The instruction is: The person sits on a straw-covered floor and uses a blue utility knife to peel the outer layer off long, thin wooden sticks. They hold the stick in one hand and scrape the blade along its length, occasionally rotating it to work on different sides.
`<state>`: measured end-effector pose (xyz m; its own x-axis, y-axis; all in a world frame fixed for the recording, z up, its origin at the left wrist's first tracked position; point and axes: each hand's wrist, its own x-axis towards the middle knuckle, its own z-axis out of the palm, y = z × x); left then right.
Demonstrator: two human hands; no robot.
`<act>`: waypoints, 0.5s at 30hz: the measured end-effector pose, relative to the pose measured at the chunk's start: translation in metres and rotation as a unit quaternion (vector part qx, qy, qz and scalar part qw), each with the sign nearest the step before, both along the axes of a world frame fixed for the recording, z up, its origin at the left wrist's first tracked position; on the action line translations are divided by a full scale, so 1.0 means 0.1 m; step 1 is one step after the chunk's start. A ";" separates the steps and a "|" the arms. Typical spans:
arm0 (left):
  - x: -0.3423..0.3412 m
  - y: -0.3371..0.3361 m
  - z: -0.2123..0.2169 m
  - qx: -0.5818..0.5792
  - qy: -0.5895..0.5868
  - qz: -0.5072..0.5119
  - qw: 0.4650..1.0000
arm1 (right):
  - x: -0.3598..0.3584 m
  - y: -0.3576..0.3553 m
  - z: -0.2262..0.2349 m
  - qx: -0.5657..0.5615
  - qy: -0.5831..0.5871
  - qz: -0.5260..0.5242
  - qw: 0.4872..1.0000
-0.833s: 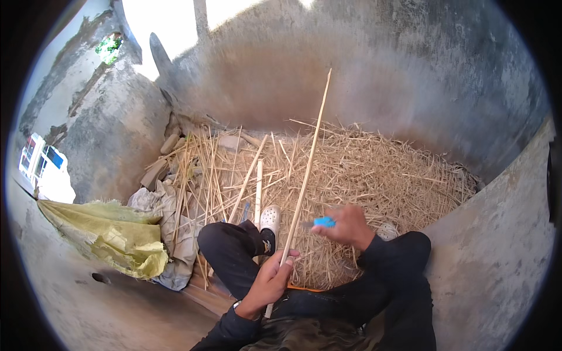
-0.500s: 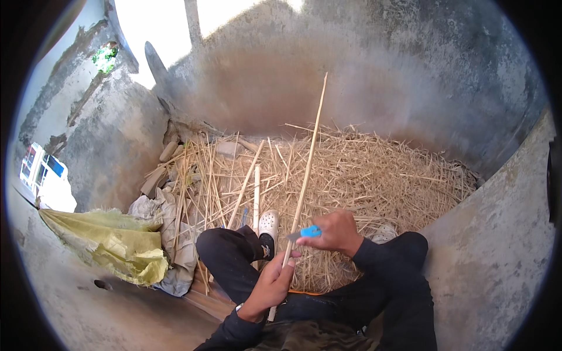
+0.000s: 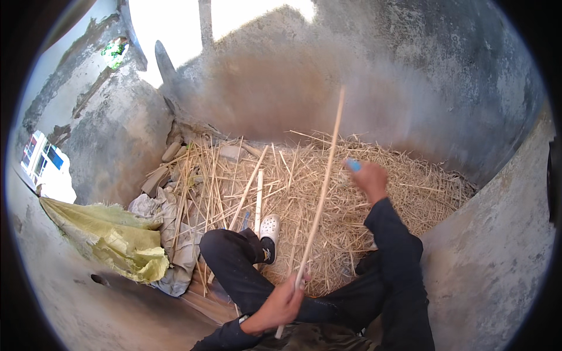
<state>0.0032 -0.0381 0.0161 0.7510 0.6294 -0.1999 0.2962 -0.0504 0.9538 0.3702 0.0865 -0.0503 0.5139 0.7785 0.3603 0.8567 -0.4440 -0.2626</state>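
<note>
Slantwise forward-right, the strip (image 3: 322,198).

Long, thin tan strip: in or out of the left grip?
In: the left grip closes on the long, thin tan strip, whose lower end sticks out below.

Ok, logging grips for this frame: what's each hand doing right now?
Left hand: closed around the long pale strip, near its lower end.
Right hand: closed on a small blue tool, blurred, apart from the strip.

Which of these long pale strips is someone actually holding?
The strip slanting up from the left hand; the other strips lie loose, untouched by either hand.
</note>
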 end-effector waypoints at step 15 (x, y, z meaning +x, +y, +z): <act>0.06 0.47 0.03 -0.240 -0.158 0.086 0.954 | -0.80 -0.56 0.16 0.114 0.146 0.293 0.938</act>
